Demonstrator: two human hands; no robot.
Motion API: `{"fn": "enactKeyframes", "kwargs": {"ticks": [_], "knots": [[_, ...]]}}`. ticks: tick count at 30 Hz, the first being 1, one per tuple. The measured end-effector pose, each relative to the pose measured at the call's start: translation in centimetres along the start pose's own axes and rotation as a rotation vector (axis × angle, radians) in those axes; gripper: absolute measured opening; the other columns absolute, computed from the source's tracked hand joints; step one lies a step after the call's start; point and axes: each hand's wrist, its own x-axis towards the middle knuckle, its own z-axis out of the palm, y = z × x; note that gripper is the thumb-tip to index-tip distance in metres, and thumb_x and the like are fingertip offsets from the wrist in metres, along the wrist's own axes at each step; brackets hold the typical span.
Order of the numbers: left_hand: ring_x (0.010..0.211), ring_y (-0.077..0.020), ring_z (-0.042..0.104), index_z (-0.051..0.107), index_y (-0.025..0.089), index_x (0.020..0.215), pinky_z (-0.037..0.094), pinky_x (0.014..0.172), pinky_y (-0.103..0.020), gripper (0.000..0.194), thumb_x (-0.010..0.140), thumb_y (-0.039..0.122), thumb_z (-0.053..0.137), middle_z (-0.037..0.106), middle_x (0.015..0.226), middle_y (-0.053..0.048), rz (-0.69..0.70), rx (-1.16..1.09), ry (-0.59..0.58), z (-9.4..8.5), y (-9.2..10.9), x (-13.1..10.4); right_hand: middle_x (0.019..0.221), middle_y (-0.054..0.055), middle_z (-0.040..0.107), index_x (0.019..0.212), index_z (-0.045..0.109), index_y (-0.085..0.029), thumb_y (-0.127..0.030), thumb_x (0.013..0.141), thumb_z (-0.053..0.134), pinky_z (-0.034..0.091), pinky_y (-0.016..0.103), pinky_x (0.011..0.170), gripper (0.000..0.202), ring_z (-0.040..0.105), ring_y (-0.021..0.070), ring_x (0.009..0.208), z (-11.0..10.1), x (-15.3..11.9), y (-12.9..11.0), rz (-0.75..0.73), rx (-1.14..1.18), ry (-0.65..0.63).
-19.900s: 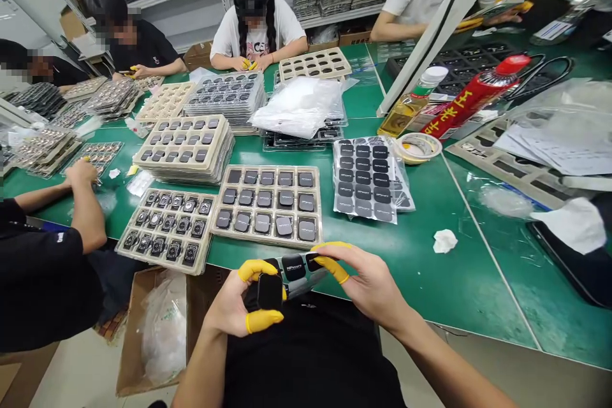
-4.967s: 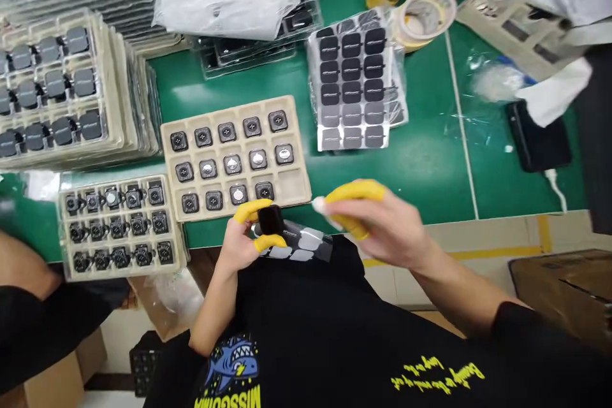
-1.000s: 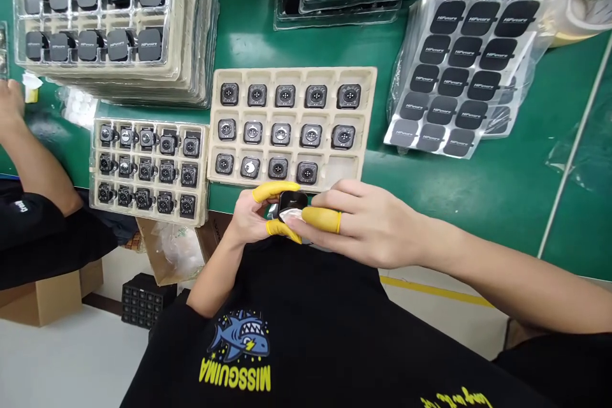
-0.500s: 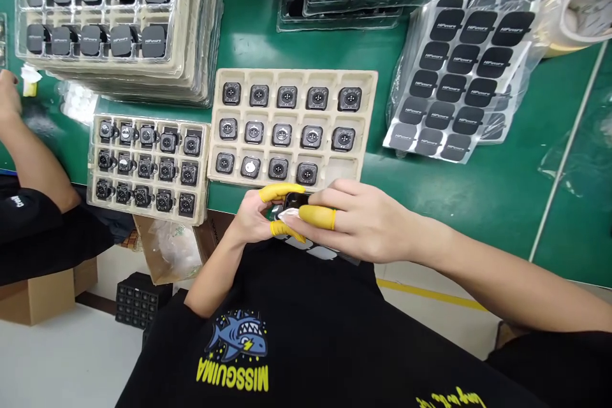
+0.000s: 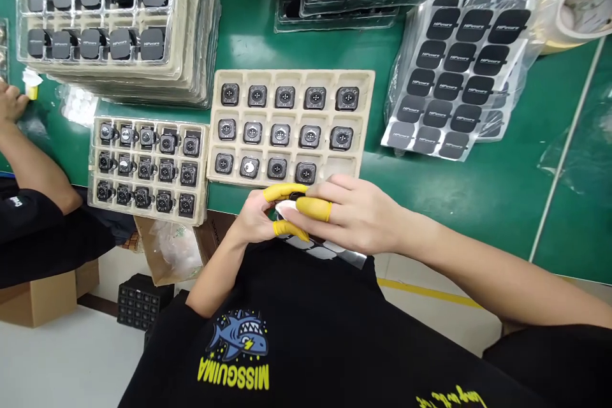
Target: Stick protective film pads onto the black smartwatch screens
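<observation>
Fourteen smartwatch bodies [image 5: 285, 97] lie sensor side up in the beige tray [image 5: 366, 99]. One more watch body [image 5: 296, 196], mostly hidden, is just before this tray, held between thumb and finger of the left hand [image 5: 255, 217]. The right hand [image 5: 358, 213] pinches a white wipe [image 5: 286, 206] against it. Below is a sticker sheet [image 5: 322, 251].

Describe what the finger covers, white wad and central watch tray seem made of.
Finger covers: probably matte rubber or latex, clinging snugly, with thick rims. White wad: tissue or cloth, dull; mostly hidden, can't tell which. Central watch tray: likely molded plastic, satin, with rounded pockets.
</observation>
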Motion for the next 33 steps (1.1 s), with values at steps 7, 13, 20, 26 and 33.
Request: {"fn": "enactKeyframes", "kwargs": {"ticks": [7,13,20,26,33], "knots": [[0.106,-0.0274,0.089,0.079,0.02,0.138,0.072,0.093,-0.032,0.085,0.068,0.062,0.105,0.089,0.119,-0.013,-0.086,-0.06,0.108,-0.4,-0.4,-0.3,0.093,0.008,0.078,0.138,0.072,-0.013,-0.005,0.107,0.059,0.044,0.037,0.069,0.035,0.066,0.0239,0.09,0.2,-1.3,0.3,0.147,-0.044,0.057],[0.103,-0.028,0.09,0.081,0.02,0.137,0.073,0.093,-0.034,0.083,0.07,0.063,0.104,0.09,0.118,-0.013,-0.024,0.022,0.026,-0.3,-0.4,-0.2,0.096,0.005,0.078,0.139,0.074,-0.019,-0.013,0.111,0.064,0.045,0.035,0.072,0.03,0.066,0.0206,0.091,1.3,-1.0,-0.5,0.119,0.058,0.053],[0.089,-0.0221,0.089,0.082,0.021,0.133,0.073,0.083,-0.029,0.083,0.063,0.059,0.108,0.089,0.108,-0.008,-0.016,0.03,0.245,-1.5,0.2,-1.0,0.101,0.009,0.079,0.138,0.076,-0.024,-0.002,0.105,0.057,0.05,0.037,0.069,0.043,0.064,0.0232,0.086,0.2,-4.5,0.3,0.353,-0.067,0.072],[0.094,-0.024,0.089,0.083,0.025,0.131,0.074,0.085,-0.029,0.088,0.053,0.052,0.114,0.089,0.109,-0.006,0.071,0.147,0.302,-1.6,1.0,-1.9,0.075,0.012,0.071,0.097,0.084,-0.03,-0.035,0.096,0.085,0.034,0.04,0.052,0.005,0.055,0.0256,0.066,0.0,-18.3,3.4,0.835,-0.346,0.313],[0.093,-0.0242,0.088,0.082,0.025,0.132,0.075,0.088,-0.033,0.088,0.055,0.059,0.111,0.088,0.105,-0.005,0.096,0.219,0.233,-0.7,1.2,-1.1,0.074,0.012,0.067,0.091,0.089,-0.03,-0.041,0.088,0.09,0.033,0.041,0.055,0.011,0.046,0.0244,0.062,-0.5,-19.5,2.0,0.954,-0.445,0.405]]}}
